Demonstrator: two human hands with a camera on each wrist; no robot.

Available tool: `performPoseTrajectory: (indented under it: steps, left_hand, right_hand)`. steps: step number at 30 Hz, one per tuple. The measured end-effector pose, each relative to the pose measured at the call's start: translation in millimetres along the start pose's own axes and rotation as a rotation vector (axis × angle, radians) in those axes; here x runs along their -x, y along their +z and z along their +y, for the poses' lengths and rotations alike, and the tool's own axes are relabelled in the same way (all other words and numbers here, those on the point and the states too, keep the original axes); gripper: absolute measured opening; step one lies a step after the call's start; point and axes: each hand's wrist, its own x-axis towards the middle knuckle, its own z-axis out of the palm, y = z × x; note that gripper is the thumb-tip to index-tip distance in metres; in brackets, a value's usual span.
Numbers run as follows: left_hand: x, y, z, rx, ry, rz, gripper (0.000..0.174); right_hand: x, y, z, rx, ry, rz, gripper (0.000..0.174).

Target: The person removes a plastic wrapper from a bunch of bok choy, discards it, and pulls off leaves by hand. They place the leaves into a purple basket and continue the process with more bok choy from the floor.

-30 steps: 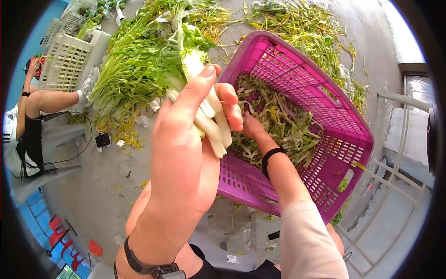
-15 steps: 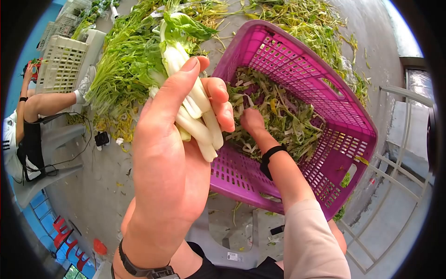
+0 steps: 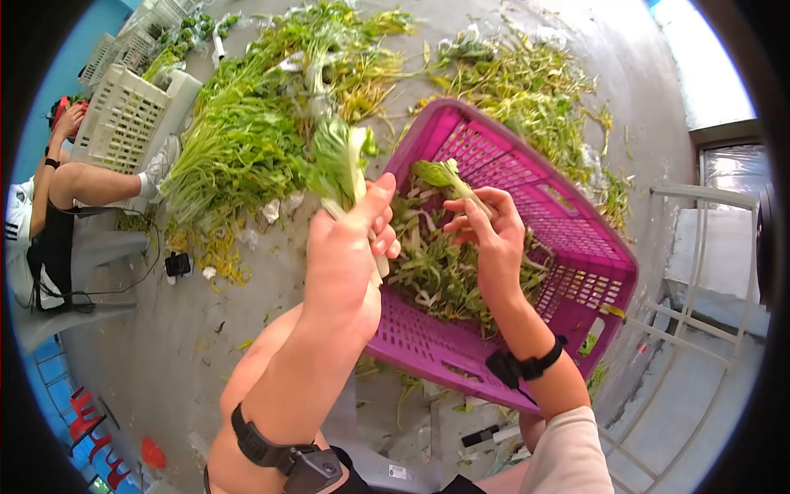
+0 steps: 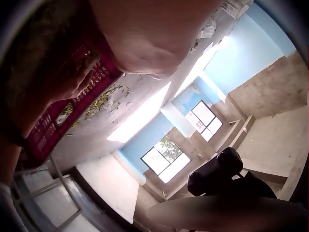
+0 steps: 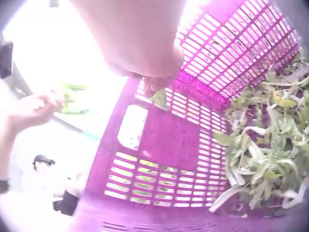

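In the head view my left hand [image 3: 341, 267] grips pale-stalked leafy greens [image 3: 339, 156], the leaves pointing away and the cut ends showing below the fingers. To its right, my right hand [image 3: 498, 247] pinches a smaller green with a pale stem [image 3: 448, 177] between thumb and fingers. That hand is over the purple slatted basket [image 3: 494, 375]. Inside the basket lies a heap of leaf and stalk scraps [image 3: 448, 284]. From the right wrist, a bit of the small green [image 5: 160, 100] shows below the fingers, against the basket wall.
Long green stems [image 3: 239, 140] are piled on the floor ahead to the left, and yellowing leaves [image 3: 527, 90] beyond the basket. A seated person [image 3: 70, 189] is at far left beside a cream crate [image 3: 119, 115]. A metal frame [image 3: 699, 272] stands to the right.
My right hand has come up from the scraps in the basket and now holds a small green. The left hand, still gripping its greens, sits farther from the camera.
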Motion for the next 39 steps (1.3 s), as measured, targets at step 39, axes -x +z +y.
performPoseTrajectory:
  steps: [39]
  left_hand:
    - [18,0,37,0.114,0.034,-0.051,0.025]
  right_hand:
    - [-31,33,274,1.249,0.314,-0.563,0.031]
